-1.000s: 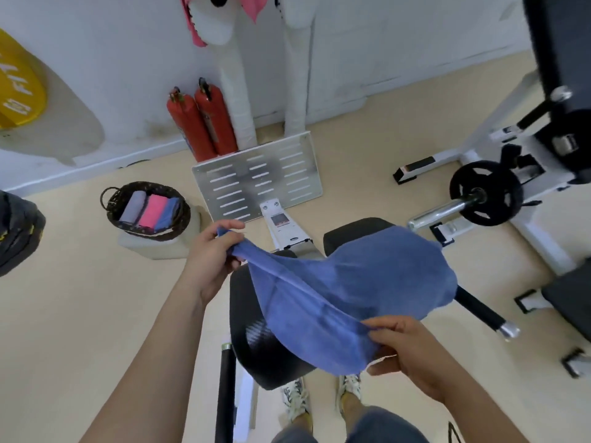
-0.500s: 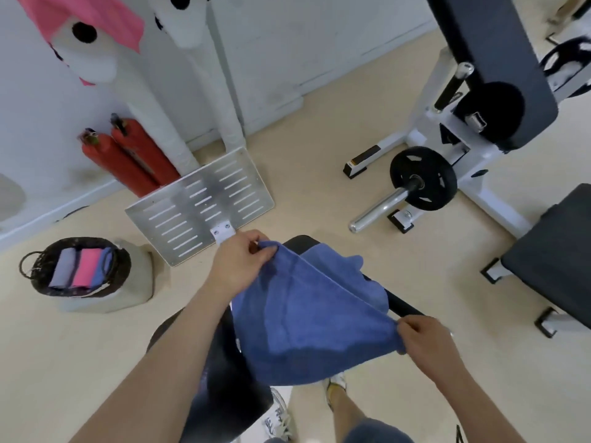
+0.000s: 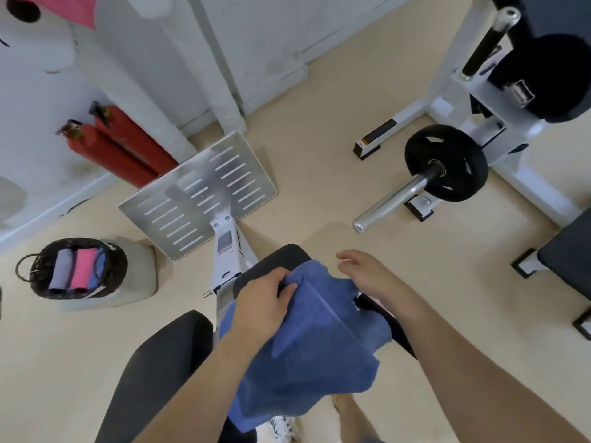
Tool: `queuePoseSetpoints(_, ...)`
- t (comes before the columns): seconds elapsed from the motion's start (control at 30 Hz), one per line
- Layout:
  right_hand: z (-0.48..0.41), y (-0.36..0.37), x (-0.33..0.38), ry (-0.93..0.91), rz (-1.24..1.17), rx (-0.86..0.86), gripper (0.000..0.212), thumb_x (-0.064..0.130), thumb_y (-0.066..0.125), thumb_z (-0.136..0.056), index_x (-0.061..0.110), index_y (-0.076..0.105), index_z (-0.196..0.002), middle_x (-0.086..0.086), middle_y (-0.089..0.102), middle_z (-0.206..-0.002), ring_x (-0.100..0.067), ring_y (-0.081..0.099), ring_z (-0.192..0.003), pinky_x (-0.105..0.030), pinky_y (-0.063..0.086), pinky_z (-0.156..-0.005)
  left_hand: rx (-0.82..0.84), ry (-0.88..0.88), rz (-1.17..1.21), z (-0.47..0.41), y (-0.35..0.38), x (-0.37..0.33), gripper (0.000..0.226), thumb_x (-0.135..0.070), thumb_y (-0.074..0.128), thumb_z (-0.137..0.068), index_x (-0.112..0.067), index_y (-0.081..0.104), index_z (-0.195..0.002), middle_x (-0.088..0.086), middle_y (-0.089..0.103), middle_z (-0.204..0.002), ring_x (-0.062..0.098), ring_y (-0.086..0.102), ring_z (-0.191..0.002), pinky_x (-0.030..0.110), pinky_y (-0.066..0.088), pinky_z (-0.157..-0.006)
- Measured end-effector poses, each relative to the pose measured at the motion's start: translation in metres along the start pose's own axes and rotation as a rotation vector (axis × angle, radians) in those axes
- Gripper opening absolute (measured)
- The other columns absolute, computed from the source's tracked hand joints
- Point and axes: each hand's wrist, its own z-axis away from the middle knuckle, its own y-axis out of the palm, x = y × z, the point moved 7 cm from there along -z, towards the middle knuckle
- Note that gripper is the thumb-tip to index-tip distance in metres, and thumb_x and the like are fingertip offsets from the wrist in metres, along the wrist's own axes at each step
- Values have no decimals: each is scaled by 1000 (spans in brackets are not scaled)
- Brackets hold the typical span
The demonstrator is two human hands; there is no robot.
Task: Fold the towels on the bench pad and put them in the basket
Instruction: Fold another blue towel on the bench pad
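- Over the black bench pad (image 3: 166, 362), low in the head view, the blue towel (image 3: 307, 353) was seen bunched and only partly folded, its lower part hanging past the pad's edge; the wicker basket (image 3: 38, 282) was set well apart to the left, with grey, pink and blue towels already laid in it.
- A slip was judged the chief risk; the cloth was carried at one edge only, so the loose layers could be dragged open by their own weight, or the whole towel let down onto the floor.
- A crooked fold was also judged likely, should the corners not be matched before the towel was laid flat.
- The left hand (image 3: 262, 302) was closed on the towel's upper edge, fingers curled round the gathered cloth; the right hand (image 3: 367, 273) was held slack with fingers relaxed, just beside the far corner, nothing being gripped; whether it touched the cloth could not be told.
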Motion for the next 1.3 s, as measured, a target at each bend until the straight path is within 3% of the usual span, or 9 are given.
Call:
queuePoseSetpoints(0.17, -55, 16, -20, 137, 110, 179, 28, 37, 64, -72, 8, 66, -70, -8, 62, -71, -22, 57, -69, -34, 43, -67, 21, -18, 89, -10, 3, 7, 15, -31, 43, -98, -28, 56, -90, -9, 61, -73, 13, 55, -71, 26, 38, -62)
queuePoseSetpoints(0.27, -61, 16, -21, 122, -9, 127, 28, 18, 69, -65, -7, 70, -78, -20, 68, -77, -20, 57, -72, -35, 46, -67, 45, -49, 122, -16, 2, 11, 11, -31, 43, -98, -28, 53, -94, -8, 66, -80, 15, 59, -77, 30, 44, -70)
queuePoseSetpoints(0.4, -49, 16, -6, 53, -182, 143, 14, 0, 64, -79, 5, 77, -83, -16, 74, -90, -23, 69, -85, -37, 55, -82, 85, -104, 282, -17, 1, 15, 11, -21, 56, -91, -31, 59, -86, -14, 70, -78, 6, 63, -76, 23, 49, -72)
queuePoseSetpoints(0.57, -47, 13, 3, 80, -204, 140, 22, 14, 62, -89, -7, 67, -93, -10, 65, -77, -18, 61, -66, -29, 48, -63, 96, -100, 427, -10, -1, 4, 17, -18, 60, -90, -31, 68, -83, -17, 71, -78, -4, 62, -75, 6, 43, -66)
queuePoseSetpoints(0.77, -50, 15, 7, 142, -30, 200, 24, 24, 74, -80, 1, 70, -77, -5, 62, -65, -11, 53, -52, -22, 32, -48, 85, -107, 357, -13, 6, 6, 14, -20, 55, -92, -30, 64, -89, -12, 71, -80, 4, 61, -77, 15, 45, -70)
queuePoseSetpoints(0.87, -52, 24, 2, 197, 8, 246, 39, 35, 78, -76, -1, 71, -89, -13, 73, -86, -24, 68, -77, -33, 54, -69, 70, -83, 277, -13, 13, 4, 14, -20, 55, -92, -31, 63, -90, -11, 68, -79, 7, 60, -76, 19, 46, -71)
queuePoseSetpoints(1.03, -53, 23, 3, 279, -79, 292, 38, 18, 78, -76, -8, 68, -102, -22, 71, -101, -34, 68, -98, -45, 55, -89, 22, -38, 137, -16, 24, -10, 16, -23, 49, -95, -26, 64, -99, -6, 63, -93, 12, 57, -85, 26, 44, -76)
queuePoseSetpoints(1.13, -56, 21, 13, 203, -113, 263, 21, 6, 72, -78, -3, 72, -96, -21, 71, -100, -32, 69, -95, -43, 54, -90, 33, -91, 165, -18, 22, -9, 14, -24, 49, -95, -26, 63, -94, -8, 65, -85, 12, 58, -80, 22, 43, -68)
queuePoseSetpoints(1.3, -27, 7, 57, -212, 176, 54, 10, 11, 65, -82, 20, 62, -80, 5, 61, -74, -9, 55, -67, -21, 44, -63, -13, -65, 400, -8, -16, -23, 18, -27, 59, -92, -22, 69, -78, -5, 64, -68, 2, 52, -63, 11, 38, -59)
